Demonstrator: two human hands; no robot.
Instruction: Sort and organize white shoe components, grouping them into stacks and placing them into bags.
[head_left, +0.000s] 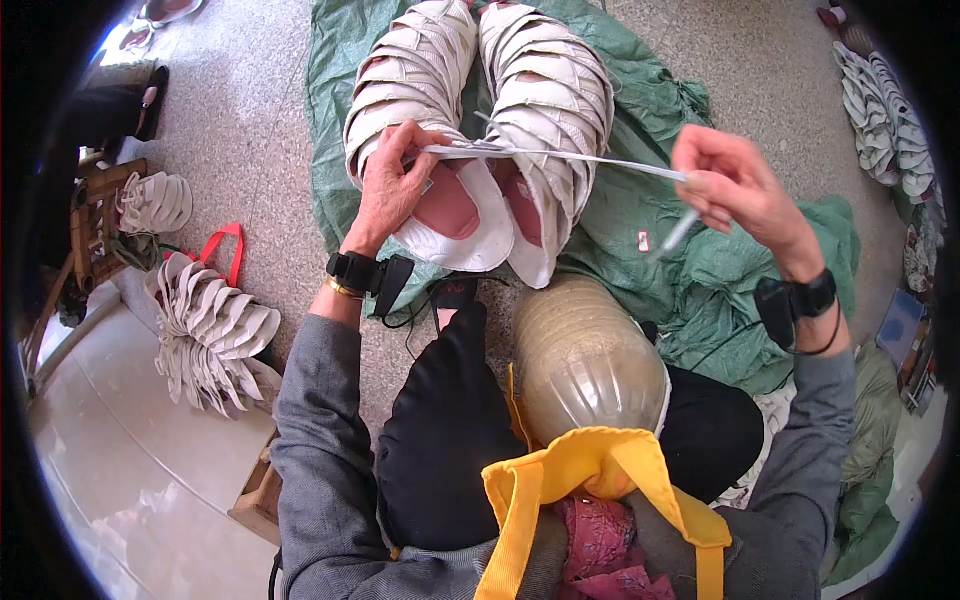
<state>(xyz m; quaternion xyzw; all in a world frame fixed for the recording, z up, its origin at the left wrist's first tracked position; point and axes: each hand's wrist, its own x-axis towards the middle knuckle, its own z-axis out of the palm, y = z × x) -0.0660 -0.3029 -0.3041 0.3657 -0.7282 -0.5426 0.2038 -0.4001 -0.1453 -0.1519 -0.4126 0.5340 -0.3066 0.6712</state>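
To the left, the left hand, fingers curled nearly closed, seemed to pinch a pale strip at the near end of two rows of nested shoe uppers on the green sheet. The rows looked fully stacked and the strip crossed them, but no finished knot could be made out. To the right, the right hand gripped the strip taut between thumb and fingers, its tail free, so the fastening seemed incomplete.
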